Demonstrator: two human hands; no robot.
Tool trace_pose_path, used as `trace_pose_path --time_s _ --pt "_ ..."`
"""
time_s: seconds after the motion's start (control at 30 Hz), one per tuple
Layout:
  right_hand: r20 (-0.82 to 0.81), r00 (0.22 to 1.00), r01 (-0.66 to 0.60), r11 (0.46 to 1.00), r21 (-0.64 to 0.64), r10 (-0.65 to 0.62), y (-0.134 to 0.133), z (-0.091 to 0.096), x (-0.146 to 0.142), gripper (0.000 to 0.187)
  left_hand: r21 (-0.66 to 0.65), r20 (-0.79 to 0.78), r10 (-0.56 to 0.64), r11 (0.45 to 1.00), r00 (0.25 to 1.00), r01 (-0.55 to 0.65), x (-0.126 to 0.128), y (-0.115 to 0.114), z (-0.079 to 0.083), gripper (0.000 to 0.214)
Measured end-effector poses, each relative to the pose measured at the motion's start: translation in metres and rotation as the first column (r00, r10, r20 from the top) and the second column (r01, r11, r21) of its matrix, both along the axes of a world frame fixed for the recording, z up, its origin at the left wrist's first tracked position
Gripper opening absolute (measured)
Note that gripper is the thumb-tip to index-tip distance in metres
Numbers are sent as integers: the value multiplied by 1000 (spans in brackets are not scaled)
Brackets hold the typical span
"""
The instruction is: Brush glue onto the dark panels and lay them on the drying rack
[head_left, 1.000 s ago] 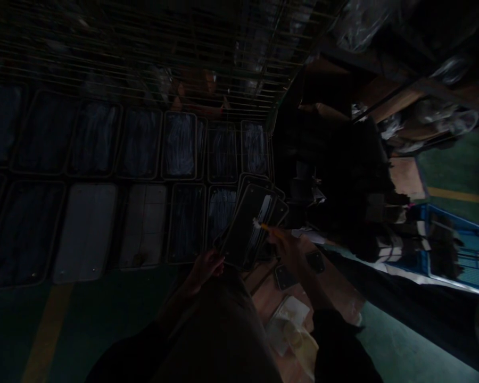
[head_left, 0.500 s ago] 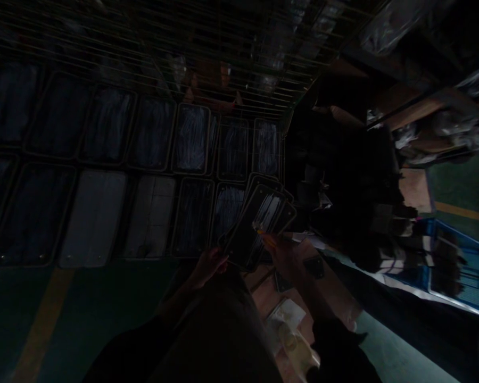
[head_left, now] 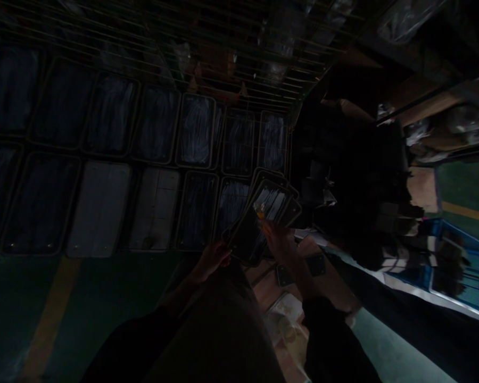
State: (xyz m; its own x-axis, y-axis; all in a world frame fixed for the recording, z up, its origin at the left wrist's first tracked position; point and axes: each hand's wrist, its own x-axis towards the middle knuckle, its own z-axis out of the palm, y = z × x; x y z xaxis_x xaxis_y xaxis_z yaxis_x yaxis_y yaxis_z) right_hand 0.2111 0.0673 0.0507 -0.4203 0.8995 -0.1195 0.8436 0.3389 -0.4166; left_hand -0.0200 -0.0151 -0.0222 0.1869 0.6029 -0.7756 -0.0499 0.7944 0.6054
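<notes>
A dark rectangular panel (head_left: pixel 244 240) with rounded corners lies tilted over a small stack of similar panels (head_left: pixel 263 173). Whitish streaks of a wet-looking coating run along its upper part. My right hand (head_left: pixel 278 239) is closed around a brush (head_left: pixel 260 214) with an orange handle, its pale bristles on the panel's face. At the panel's lower left corner, my left hand (head_left: pixel 214 257) has its fingers closed on the edge. Poor light hides the finer details of both hands.
Two rows of similar panels with streaked faces (head_left: pixel 195 130) stretch to the left, including a paler one (head_left: pixel 99 207). Behind them rises a wire mesh cage (head_left: pixel 239 74). On the right are cardboard (head_left: pixel 331 287) and a blue crate (head_left: pixel 471 266).
The brush has moved a little up the panel, and whitish streaks cover a wider strip. My left hand keeps its place at the corner. The whole view has shifted slightly.
</notes>
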Motion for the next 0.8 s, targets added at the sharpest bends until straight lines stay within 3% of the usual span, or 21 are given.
trace_pose_path --time_s 0.17,0.3,0.43,0.53,0.63,0.73,0.8 --pt "-199 980 -66 976 -207 24 -86 10 -18 37 7 7 -1 1000 1000 1 -1 1 -1 34" --pt "-307 944 -5 925 -380 -121 -116 16 -19 34 -19 6 -20 1000 1000 20 -1 2 1 31" --pt "-374 879 123 899 -421 -296 -93 14 2 28 -6 -12 -23 1000 1000 23 0 1 -2 28" --pt "-380 858 257 930 -263 -345 -51 10 25 27 34 -36 -27 999 999 28 0 -1 -5 28" --pt "-330 869 359 929 -92 -369 -9 8 40 29 37 -53 -30 999 998 31 -1 0 -4 29" --pt "-249 904 364 931 25 -347 16 7 42 29 25 -59 -36 999 998 37 -1 2 0 27" --pt "-183 934 324 944 69 -307 18 5 38 29 19 -73 -34 999 997 36 -1 3 2 26"
